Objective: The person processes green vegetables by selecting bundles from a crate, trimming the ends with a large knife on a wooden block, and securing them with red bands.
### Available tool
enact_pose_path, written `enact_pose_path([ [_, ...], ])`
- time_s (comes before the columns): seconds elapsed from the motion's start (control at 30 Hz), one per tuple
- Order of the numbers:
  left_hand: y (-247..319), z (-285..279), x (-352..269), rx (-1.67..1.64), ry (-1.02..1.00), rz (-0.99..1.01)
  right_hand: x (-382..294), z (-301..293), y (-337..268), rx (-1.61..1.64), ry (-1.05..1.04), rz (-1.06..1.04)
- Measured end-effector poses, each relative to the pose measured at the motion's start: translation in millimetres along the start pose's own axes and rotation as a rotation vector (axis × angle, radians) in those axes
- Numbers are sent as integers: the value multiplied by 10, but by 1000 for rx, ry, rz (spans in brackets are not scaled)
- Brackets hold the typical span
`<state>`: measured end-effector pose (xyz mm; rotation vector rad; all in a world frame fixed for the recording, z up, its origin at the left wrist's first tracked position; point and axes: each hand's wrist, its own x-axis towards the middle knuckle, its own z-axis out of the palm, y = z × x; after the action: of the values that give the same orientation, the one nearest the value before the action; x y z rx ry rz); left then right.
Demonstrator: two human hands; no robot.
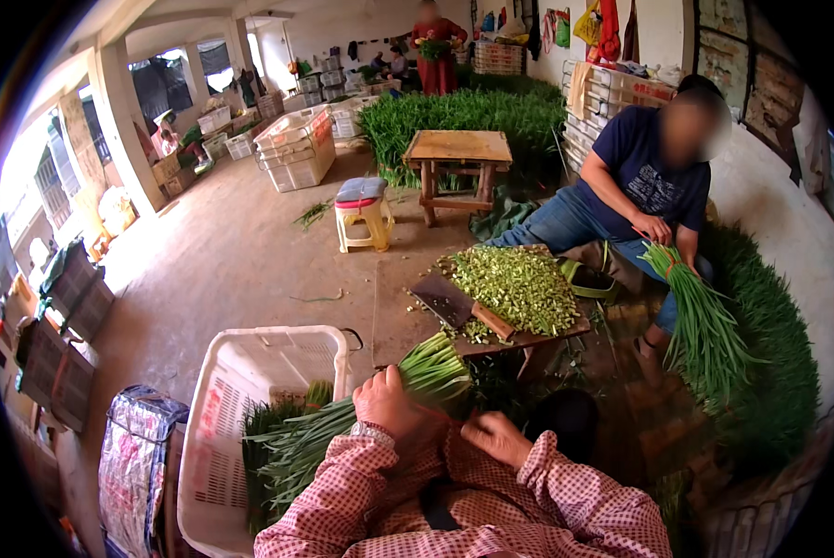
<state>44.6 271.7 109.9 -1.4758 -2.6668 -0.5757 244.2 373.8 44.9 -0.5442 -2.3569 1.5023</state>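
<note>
My left hand (383,403), with a watch at the wrist, grips a bunch of garlic chives (434,366). The pale cut ends point away from me, and the long green leaves trail left over the plastic crate (204,418). A thin red tie (436,414) stretches from beneath the bunch to my right hand (498,436), whose fingers are pinched on its end. Beyond my hands a cleaver (452,300) lies flat on a low wooden table (473,349), its wooden handle toward me. Chopped stem ends (521,289) are heaped beside the blade.
More chives lie inside the crate. At right, a seated co-worker (647,160) holds another tied bunch (703,314). A padded stool (362,213), a small wooden table (459,150) and a large mass of greens (396,132) stand farther off. A wrapped box (134,460) is left of the crate.
</note>
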Motion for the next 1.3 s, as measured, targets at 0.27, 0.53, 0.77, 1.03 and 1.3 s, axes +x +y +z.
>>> enact_pose_path([
  [0.27,186,-138,-370,189,-37,305,253,817,-151,1575,66,371],
  [0.53,355,-1136,-516,100,-166,399,131,683,-283,1643,-102,202],
  [0.77,287,-1216,-245,-685,-328,350,199,171,-1036,1259,1,-200],
  [1.03,1654,-1409,317,-1266,46,629,119,-1411,-2278,260,595,-837],
  [1.3,2754,-799,-109,-1160,-292,1298,-1939,-2423,-2785,-952,400,-304],
])
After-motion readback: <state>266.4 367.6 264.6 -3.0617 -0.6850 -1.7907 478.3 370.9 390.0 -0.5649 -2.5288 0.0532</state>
